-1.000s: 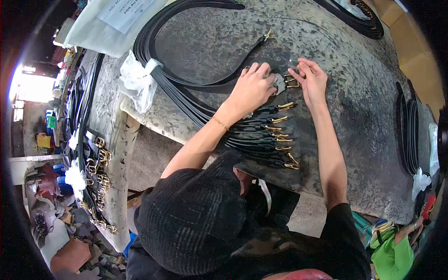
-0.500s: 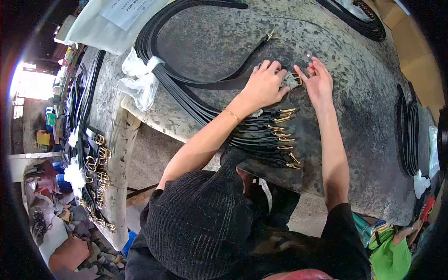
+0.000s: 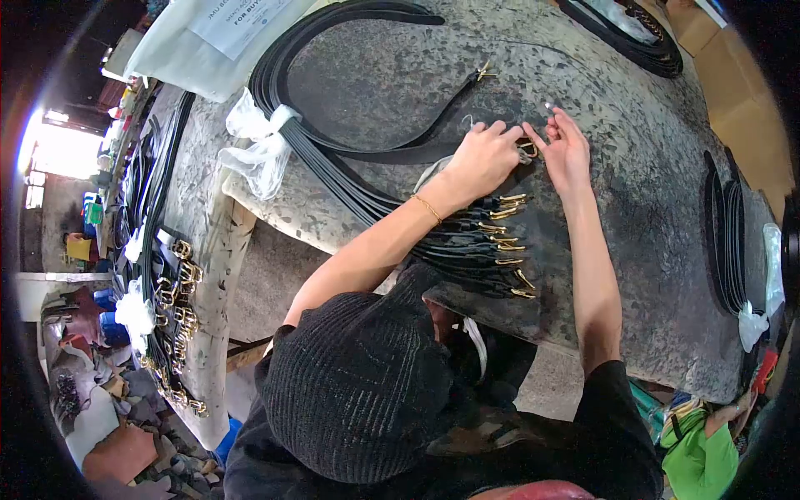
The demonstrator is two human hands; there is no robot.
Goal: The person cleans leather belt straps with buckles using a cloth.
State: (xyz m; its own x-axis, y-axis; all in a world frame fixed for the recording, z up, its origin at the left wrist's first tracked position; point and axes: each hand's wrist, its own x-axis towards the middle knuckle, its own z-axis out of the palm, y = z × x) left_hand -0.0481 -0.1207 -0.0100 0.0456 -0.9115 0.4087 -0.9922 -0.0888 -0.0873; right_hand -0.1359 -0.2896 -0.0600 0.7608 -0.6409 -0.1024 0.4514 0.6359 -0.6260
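Observation:
My left hand [image 3: 486, 167] is closed over the buckle end of a black belt, near a gold buckle [image 3: 528, 150]; part of a pale cloth [image 3: 433, 172] shows beside its wrist. My right hand [image 3: 567, 150] is right of the buckle, its index finger touching or close to it, with a small white-tipped thing [image 3: 549, 107] at its fingertips. Below my left hand lies a row of black belts with gold buckles [image 3: 508, 247]. White plastic [image 3: 268, 133] ties the bundle at the left. Another belt's buckle [image 3: 482, 73] lies above my hands.
Coiled black belts lie at the top right [image 3: 642, 50] and right edge [image 3: 727, 242] of the table [image 3: 658, 275]. A white package [image 3: 183, 50] is at the upper left. More buckled belts [image 3: 171, 308] lie on a side table. A person in green [image 3: 704, 450] is at the lower right.
My left hand has moved slightly right and down, nearer the buckle, and now covers most of the pale cloth. My right hand has shifted very little.

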